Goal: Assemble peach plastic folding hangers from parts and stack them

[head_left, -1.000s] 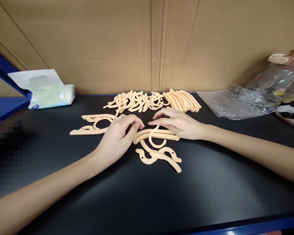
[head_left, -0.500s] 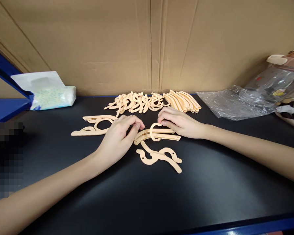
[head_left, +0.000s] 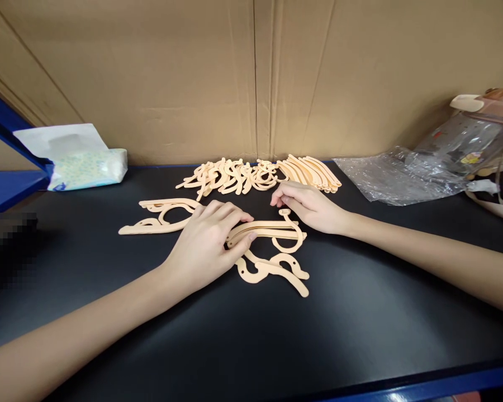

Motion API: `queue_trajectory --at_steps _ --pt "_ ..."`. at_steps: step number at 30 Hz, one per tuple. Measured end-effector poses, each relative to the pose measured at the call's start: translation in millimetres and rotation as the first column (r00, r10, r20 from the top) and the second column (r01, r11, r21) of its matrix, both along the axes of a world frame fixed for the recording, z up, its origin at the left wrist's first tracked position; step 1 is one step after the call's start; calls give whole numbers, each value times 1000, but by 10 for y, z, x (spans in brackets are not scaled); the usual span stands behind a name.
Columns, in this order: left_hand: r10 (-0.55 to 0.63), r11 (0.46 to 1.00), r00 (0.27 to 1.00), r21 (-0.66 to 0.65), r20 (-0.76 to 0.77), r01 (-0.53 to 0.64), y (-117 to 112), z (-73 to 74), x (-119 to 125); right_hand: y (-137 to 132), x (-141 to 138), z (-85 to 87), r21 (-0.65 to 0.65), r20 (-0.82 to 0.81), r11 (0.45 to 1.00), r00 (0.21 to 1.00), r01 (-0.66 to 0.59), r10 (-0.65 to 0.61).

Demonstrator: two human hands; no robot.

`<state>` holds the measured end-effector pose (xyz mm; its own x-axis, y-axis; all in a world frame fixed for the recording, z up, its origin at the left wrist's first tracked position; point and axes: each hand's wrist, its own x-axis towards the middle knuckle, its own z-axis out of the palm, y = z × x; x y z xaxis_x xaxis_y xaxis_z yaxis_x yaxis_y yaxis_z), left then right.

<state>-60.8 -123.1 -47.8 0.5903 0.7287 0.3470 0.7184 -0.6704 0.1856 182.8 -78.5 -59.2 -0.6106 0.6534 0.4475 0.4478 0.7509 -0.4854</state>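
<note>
On the black tabletop [head_left: 360,324] lies a peach plastic hanger arm [head_left: 265,228] with a curved hook piece [head_left: 291,241] at its right end. My left hand [head_left: 205,245] presses down on the arm's left end, fingers curled over it. My right hand [head_left: 308,205] rests just behind the hook, fingers loosely bent and touching it. Two more loose hanger parts [head_left: 272,271] lie in front of my hands, and another hanger part [head_left: 161,215] lies to the left.
A pile of peach hanger pieces [head_left: 255,174] sits at the back against the cardboard wall [head_left: 193,78]. A tissue pack [head_left: 81,162] lies at the back left. Crumpled clear plastic bags [head_left: 406,173] and a bag [head_left: 486,139] are at the right.
The hook piece has swung from standing up over the arm's middle to lying flat at its right end. My left hand has spread its fingers further over the arm.
</note>
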Motion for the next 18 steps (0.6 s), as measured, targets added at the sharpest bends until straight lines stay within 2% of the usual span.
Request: queue_trajectory --at_steps 6,13,18 --pt "2 1000 1000 -9 11 -2 38 -27 -17 -25 13 45 25 -34 998 997 -65 66" --pt "72 995 997 -67 26 -70 59 -29 -21 -28 31 41 107 64 990 994 -93 86" --pt "83 995 995 -66 47 -80 92 -21 -57 3 72 20 69 98 983 982 -170 163"
